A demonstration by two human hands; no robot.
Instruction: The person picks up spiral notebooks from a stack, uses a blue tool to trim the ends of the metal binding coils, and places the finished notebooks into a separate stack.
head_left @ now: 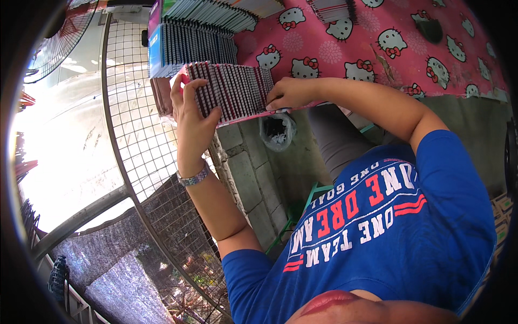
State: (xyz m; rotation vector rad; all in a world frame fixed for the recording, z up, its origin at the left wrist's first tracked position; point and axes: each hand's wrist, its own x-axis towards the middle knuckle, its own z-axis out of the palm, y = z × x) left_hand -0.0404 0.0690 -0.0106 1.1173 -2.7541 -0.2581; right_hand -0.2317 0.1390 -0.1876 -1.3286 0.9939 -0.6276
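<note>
A tight row of spiral-bound notebooks (229, 89) with dark red and pink covers stands along the near left edge of the table, bindings facing up. My left hand (191, 116) clasps the row's left end, its thumb on the near side and a finger bent over the top. At the right end, my right hand (291, 93) has its fingers bent in against the last notebooks; its fingertips are partly hidden. Just behind stand a row of blue notebooks (197, 46) and, farther back, a row of greenish ones (213, 13).
A pink patterned cloth (329, 51) covers the table. Another notebook stack (332, 9) lies at the far side, and a dark green object (430, 31) at the right. A clear plastic bag (278, 132) hangs below the edge. Wire mesh (135, 119) and a fan (67, 32) are at left.
</note>
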